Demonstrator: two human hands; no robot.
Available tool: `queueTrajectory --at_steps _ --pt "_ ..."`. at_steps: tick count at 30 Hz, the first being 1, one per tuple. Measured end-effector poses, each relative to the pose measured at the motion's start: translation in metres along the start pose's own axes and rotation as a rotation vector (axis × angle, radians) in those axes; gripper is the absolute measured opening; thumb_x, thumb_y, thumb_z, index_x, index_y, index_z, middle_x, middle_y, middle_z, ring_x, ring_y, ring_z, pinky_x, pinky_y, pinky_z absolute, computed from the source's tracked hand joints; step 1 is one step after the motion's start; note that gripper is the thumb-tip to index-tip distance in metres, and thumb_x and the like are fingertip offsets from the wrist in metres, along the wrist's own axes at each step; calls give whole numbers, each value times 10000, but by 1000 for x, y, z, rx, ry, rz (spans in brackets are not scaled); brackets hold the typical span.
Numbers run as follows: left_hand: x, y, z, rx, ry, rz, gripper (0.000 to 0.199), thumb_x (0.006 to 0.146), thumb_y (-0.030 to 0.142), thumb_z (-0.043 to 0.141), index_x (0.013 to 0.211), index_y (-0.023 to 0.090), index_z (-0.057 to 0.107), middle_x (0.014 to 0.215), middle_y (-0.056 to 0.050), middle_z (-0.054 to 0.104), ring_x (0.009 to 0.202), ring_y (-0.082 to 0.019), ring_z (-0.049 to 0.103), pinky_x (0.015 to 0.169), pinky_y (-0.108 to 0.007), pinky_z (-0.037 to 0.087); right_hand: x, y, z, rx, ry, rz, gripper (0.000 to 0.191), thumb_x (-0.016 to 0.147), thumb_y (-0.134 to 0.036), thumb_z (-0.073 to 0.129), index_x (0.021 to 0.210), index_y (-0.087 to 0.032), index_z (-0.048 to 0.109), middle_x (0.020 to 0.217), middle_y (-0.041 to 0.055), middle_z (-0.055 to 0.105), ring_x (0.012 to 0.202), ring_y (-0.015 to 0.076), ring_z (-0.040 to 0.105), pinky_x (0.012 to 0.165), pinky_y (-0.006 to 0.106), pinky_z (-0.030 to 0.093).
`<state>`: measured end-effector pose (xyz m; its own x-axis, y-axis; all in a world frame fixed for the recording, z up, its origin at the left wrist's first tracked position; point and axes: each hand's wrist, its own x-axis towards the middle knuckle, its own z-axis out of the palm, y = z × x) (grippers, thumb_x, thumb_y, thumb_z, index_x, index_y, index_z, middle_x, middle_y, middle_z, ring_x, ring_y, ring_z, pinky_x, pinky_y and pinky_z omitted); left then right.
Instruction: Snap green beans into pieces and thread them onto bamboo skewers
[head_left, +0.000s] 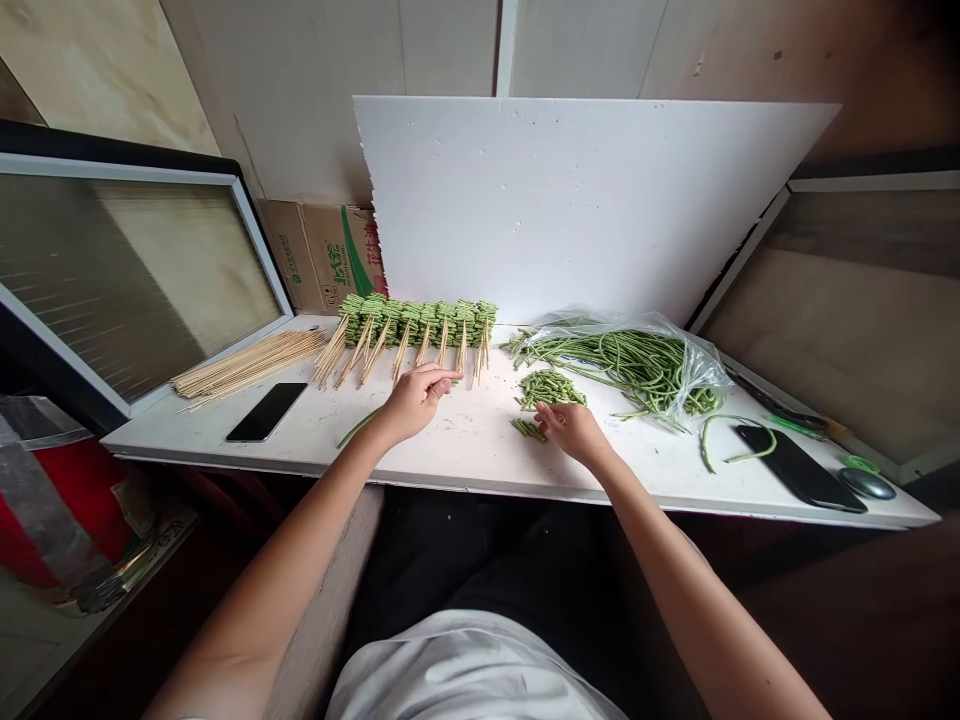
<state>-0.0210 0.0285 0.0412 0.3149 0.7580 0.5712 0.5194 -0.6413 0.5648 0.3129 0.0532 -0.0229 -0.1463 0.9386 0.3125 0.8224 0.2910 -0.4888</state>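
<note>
The empty left hand curls by the bean skewers. The right hand pinches at cut beans (held or not, unclear), piled within reach.

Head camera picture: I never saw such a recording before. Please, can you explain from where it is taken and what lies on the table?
One camera worn on a person's head took this picture, looking down, so the arms are the person's own. There is no machine. The left hand seems empty, just beside wooden skewers threaded with cut green beans. The right hand is at small cut bean pieces on the white table. Long green beans lie in a plastic bag, and a black phone lies on the left.
</note>
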Motion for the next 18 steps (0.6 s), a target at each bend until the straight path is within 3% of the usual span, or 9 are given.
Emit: queueTrajectory --at_steps 4,13,18 --pt "-2 3 4 -13 -61 19 364 1100 295 488 1315 189 762 1070 -92 720 976 -202 691 873 -321 560 -1 -4 -1 237 -55 -67 536 1043 -604 531 797 -219 812 685 92 783 650 290 752 624 398 558" --pt "-4 15 18 -120 -33 13 243 988 199 703 1208 198 806 1093 -99 754 983 -211 724 937 -364 595 -6 -32 -17 287 24 -115 551 1043 -624 538 806 -205 808 871 112 830 795 285 767 712 391 558" --pt "-7 26 35 -236 -14 3 295 922 200 801 1216 180 788 1021 -84 778 928 -194 748 894 -337 629 -23 -74 -18 544 -114 -177 459 981 -629 667 1116 -221 828 1070 88 837 863 245 768 653 324 535"
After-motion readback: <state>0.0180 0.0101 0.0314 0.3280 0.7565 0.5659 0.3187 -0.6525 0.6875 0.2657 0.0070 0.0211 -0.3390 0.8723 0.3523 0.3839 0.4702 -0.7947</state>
